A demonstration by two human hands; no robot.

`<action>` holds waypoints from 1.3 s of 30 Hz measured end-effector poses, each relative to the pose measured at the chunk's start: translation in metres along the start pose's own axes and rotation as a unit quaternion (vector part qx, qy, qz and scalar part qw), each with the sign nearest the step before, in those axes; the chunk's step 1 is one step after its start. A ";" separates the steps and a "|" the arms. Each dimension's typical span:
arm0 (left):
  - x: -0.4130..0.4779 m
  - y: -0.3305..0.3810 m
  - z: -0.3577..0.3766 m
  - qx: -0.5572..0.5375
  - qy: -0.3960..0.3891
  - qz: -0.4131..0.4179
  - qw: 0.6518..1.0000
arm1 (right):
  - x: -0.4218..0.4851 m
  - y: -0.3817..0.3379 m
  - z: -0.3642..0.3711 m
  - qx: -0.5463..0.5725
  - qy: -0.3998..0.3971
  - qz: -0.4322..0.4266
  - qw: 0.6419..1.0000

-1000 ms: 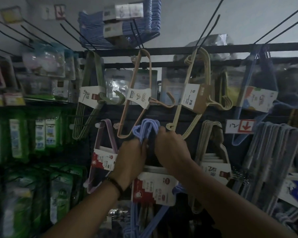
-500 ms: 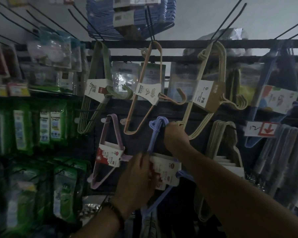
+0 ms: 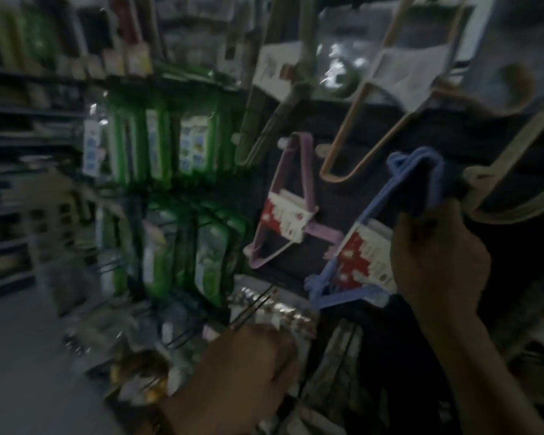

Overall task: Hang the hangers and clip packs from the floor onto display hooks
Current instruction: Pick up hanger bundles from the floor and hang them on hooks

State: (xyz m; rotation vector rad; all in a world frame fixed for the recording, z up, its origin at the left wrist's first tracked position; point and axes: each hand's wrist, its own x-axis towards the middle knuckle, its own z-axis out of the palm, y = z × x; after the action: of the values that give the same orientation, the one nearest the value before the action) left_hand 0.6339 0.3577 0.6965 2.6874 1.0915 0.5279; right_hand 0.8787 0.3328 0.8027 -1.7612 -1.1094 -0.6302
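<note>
Blurred throughout by motion. Cannot read the print on the red-and-white card [image 3: 363, 262] of the blue hanger pack [image 3: 352, 295]. Cannot tell how the left hand [image 3: 245, 368] holds its fingers, nor what lies beneath. Right hand [image 3: 437, 255] fingertips hidden behind the pack. Peach hanger [image 3: 342, 133] cut off at the top edge, cream hangers [image 3: 481, 174] at the right.

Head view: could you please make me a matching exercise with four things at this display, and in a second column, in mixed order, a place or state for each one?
Things:
1. blue hanger pack
2. pink hanger pack
3. peach hanger
4. left hand

Places or states:
a. low, near the silvery packets
b. hangs untouched, left of the blue one
c. held near its top by the right hand
d. highest of the three hanger items

Pairs: 1-c, 2-b, 3-d, 4-a.
</note>
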 end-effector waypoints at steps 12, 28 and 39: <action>-0.311 -0.119 0.026 0.091 -0.101 -0.316 0.939 | -0.323 -0.182 0.092 0.189 -0.555 -0.317 0.746; -0.798 -0.285 0.180 -0.167 -0.141 -0.614 0.758 | -0.829 -0.343 0.116 0.092 -0.819 -0.272 0.497; -0.915 -0.386 0.519 -0.390 0.013 -0.791 0.471 | -1.160 -0.296 0.299 0.037 -0.794 -0.491 0.358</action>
State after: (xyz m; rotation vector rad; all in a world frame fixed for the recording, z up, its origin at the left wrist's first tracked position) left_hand -0.0144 -0.0344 -0.1294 0.2288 1.9605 0.3879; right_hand 0.0669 0.1743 -0.1129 -0.8629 -3.4801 1.0388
